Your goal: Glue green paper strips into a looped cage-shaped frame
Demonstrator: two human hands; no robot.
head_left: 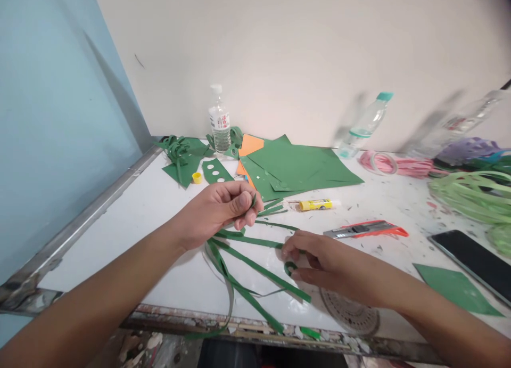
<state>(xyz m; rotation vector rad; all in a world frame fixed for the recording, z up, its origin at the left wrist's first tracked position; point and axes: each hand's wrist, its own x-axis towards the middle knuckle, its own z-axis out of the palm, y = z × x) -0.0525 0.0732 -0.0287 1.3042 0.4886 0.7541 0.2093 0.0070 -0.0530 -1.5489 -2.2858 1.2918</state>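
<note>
My left hand (223,208) is closed in a pinch above the white table. A bit of dark green paper strip (254,200) pokes out between its thumb and fingers. Long green paper strips (261,272) fan out below it, and several hang over the table's front edge. To the right, my right hand (315,259) is curled low over the table, thumb and fingers closing on a curled green paper strip (290,269). Part of that curl is hidden by the fingers. A yellow glue stick (317,204) and a red-orange utility knife (367,229) lie just beyond this hand.
Green paper sheets (307,165) lie at the back beside a water bottle (220,123). A yellow cap (197,178) rests nearby. On the right are another bottle (365,125), pink strips (407,165), light green strips (467,195), a phone (475,261) and a round protractor (351,310).
</note>
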